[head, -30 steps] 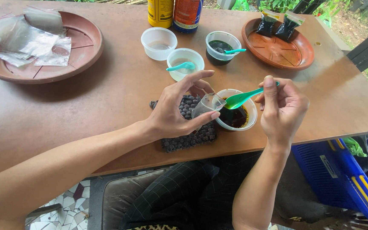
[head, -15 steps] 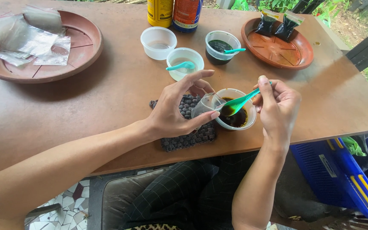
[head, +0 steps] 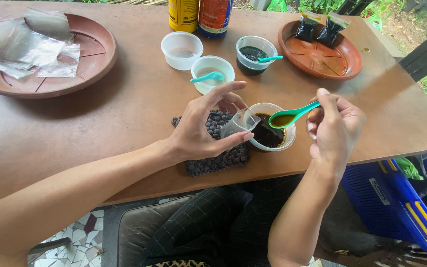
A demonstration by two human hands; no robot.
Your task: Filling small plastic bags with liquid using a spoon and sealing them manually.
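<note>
My left hand (head: 204, 128) pinches a small clear plastic bag (head: 239, 123), held open over a dark woven mat (head: 217, 160). My right hand (head: 334, 129) grips the handle of a green spoon (head: 290, 116) whose bowl carries yellowish liquid. The spoon hovers above a clear cup of dark liquid (head: 271, 129), right beside the bag's mouth. Both hands work near the front edge of the brown table (head: 124, 118).
Behind stand an empty clear cup (head: 181, 49), a cup with a teal spoon (head: 212, 74) and a cup of dark liquid with a spoon (head: 256, 54). Two bottles (head: 201, 15) stand at the back. A brown plate with plastic bags (head: 45, 54) lies left, another with two filled dark packets (head: 320, 52) right. A blue crate (head: 406, 207) sits on the floor.
The spoon has lifted out of the dark cup and levelled, now carrying liquid toward the open bag. My left hand stays put with the bag.
</note>
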